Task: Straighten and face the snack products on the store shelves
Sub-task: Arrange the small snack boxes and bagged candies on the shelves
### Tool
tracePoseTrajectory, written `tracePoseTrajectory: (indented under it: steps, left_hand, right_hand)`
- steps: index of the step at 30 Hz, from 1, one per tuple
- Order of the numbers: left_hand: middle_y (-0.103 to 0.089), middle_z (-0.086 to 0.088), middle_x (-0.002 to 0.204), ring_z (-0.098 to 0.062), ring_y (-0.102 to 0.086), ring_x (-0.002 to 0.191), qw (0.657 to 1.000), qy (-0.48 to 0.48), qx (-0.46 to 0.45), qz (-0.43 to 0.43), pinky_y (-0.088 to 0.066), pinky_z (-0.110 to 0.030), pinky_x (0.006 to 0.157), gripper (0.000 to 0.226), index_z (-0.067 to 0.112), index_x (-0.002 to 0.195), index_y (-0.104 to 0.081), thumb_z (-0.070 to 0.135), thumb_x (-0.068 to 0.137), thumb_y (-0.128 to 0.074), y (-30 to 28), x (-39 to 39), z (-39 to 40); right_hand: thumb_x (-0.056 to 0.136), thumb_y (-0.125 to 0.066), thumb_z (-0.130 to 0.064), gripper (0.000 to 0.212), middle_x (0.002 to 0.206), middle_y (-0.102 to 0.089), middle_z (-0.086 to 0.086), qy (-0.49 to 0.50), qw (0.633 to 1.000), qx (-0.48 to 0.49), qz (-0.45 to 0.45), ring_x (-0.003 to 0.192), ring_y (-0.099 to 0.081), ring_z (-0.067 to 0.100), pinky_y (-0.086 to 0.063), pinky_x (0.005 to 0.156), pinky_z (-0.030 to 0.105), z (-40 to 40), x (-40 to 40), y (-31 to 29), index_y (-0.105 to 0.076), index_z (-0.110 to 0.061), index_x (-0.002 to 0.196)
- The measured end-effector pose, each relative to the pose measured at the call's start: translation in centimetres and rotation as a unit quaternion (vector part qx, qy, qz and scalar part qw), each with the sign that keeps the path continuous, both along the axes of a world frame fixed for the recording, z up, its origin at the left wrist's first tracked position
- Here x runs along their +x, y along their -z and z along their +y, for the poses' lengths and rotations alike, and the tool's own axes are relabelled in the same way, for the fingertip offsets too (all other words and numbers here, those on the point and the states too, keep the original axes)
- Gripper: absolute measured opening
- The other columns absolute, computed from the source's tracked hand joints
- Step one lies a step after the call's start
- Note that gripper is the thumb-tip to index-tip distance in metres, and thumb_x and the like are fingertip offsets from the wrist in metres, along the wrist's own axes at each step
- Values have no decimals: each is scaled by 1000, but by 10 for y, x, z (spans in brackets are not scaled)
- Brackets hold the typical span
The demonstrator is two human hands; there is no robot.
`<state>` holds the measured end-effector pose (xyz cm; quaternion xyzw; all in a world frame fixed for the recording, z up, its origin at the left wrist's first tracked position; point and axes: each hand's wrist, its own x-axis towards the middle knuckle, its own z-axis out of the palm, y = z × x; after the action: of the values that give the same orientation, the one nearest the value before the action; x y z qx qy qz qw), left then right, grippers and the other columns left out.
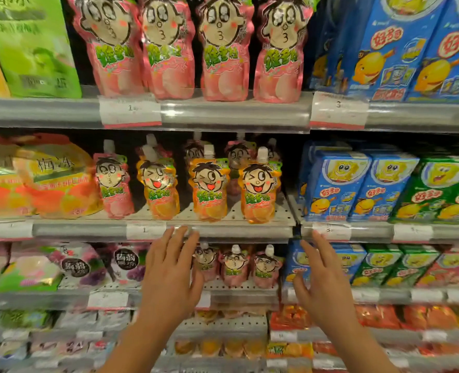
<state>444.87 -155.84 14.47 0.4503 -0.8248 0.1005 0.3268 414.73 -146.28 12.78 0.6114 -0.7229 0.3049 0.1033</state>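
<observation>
The left hand (170, 267) is held open with spread fingers, nothing gripped, just below the middle shelf edge (88, 230). Above it, one pink pouch (112, 184) and three orange pouches (209, 187) are seen standing slightly uneven. The step seems to be the reach; next, the pouches probably must be pulled forward and aligned. The right hand (322, 278) is also open and empty, below blue boxes (338, 187). The perforated shelf is crowded.
</observation>
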Motion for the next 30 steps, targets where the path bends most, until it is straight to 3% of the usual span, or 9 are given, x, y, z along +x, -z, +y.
tracePoseTrajectory:
  steps: [5, 8, 10, 13, 15, 19, 24, 28, 30]
  left_hand:
    - [-33, -13, 162, -40, -29, 149, 999, 13, 37, -23, -28, -63, 116, 68, 10, 151, -42, 33, 88, -50, 7, 20, -23]
    - [-22, -9, 167, -40, -15, 153, 996, 12, 65, -63, -18, -60, 121, 78, 11, 157, -33, 43, 87, -41, 13, 16, -23]
    - [-21, -7, 167, -40, -15, 153, 995, 14, 71, -74, -16, -58, 122, 79, 12, 157, -32, 45, 86, -38, 16, 17, -26]
    - [-21, -6, 167, -39, -15, 154, 995, 32, 51, -80, -17, -59, 121, 80, 13, 158, -30, 41, 83, -42, 20, 24, -31]
    - [-21, -6, 167, -38, -13, 154, 994, 39, 52, -85, -21, -60, 120, 82, 14, 159, -28, 40, 83, -44, 21, 26, -32]
    - [-17, -5, 169, -36, -8, 155, 993, 33, 67, -92, -23, -60, 119, 90, 15, 160, -24, 38, 81, -59, 19, 26, -28]
    - [-8, -2, 170, -35, -4, 156, 989, 23, 87, -118, -22, -59, 119, 95, 18, 161, -18, 37, 81, -64, 15, 30, -27]
    - [-8, 0, 170, -33, -3, 156, 989, 11, 103, -110, -25, -59, 120, 92, 19, 161, -19, 38, 83, -62, 13, 26, -23]
    - [-8, 0, 170, -33, -4, 156, 988, 11, 100, -116, -26, -59, 120, 93, 20, 161, -18, 38, 83, -63, 14, 29, -24]
  right_hand:
    - [80, -77, -16, 71, 161, -26, 5, 67, 997, 4, -24, 145, -36, 31, -57, 91, 47, -11, 25, -4, -48, -12, 144]
    - [84, -75, -14, 70, 162, -25, 6, 100, 994, 6, -42, 145, -33, 30, -51, 97, 44, -12, 42, -6, -46, -13, 147]
    - [88, -72, -14, 63, 158, -35, 9, 114, 992, -10, -56, 142, -37, 29, -47, 102, 44, -9, 56, -5, -48, -12, 146]
    - [89, -68, -15, 44, 137, -56, 6, 101, 994, 4, -46, 112, -62, 27, -51, 76, 29, -8, 71, 1, -59, -13, 132]
    - [89, -67, -15, 38, 132, -58, 2, 73, 991, 56, -92, 94, -67, 22, -45, 65, 23, -15, 73, 5, -61, -16, 127]
    - [90, -62, -24, 50, 141, -47, 1, 96, 984, 97, -111, 81, -61, 13, -53, 62, 31, -43, 63, 10, -50, -20, 138]
    - [91, -61, -24, 45, 122, -56, 6, 87, 982, 121, -113, 97, -61, 27, -46, 66, 35, -69, 71, 8, -50, -13, 134]
    - [90, -58, -11, 40, 86, -63, 1, 89, 983, 112, -115, 68, -59, 22, -39, 50, 33, -64, 72, 8, -55, -22, 128]
    - [91, -58, -10, 35, 86, -67, 1, 89, 985, 112, -93, 67, -61, 22, -39, 50, 31, -58, 74, 7, -59, -23, 123]
